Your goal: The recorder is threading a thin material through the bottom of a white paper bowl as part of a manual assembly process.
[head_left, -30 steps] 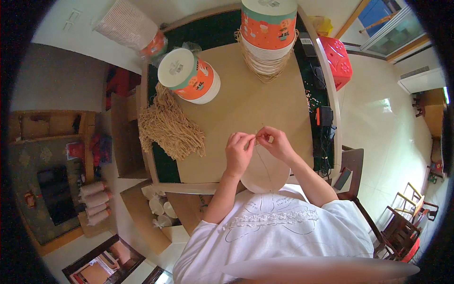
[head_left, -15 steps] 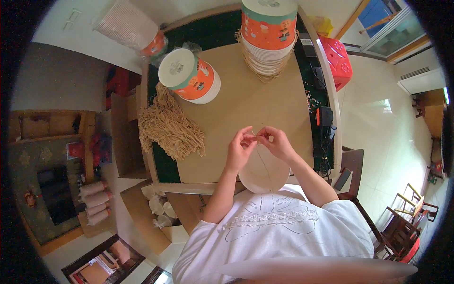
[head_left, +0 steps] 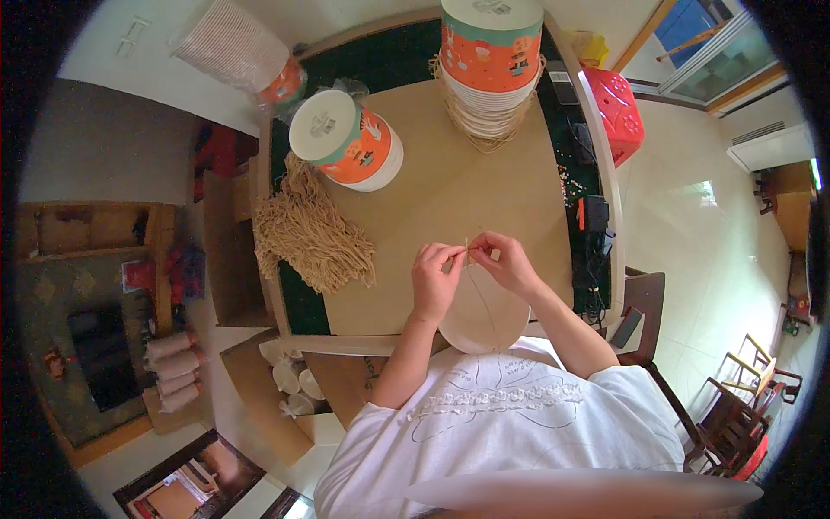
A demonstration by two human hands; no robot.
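Note:
A white paper bucket (head_left: 462, 327) leans between my forearms at the table's near edge, against my shirt. A thin tan cord (head_left: 486, 300) runs across it, up to my fingers at the far side of its rim. My left hand (head_left: 437, 277) pinches the cord between thumb and fingertips. My right hand (head_left: 508, 262) pinches it just beside, the fingertips of both hands nearly touching. A short cord end sticks up between them. The exact spot where cord and bucket meet is hidden by my fingers.
To the left lies a bundle of tan cords (head_left: 316, 233), beside an upturned printed paper bucket (head_left: 350, 143). A taller bucket stack (head_left: 491, 65) draped with cords stands at the far side. A black adapter (head_left: 593, 213) with cables lies along the right edge; a red stool (head_left: 616, 112) stands beyond.
My left hand's fingers have closed in from a looser, raised pose to a pinch on the cord. My right hand stays nearly in place; the bucket has hardly shifted.

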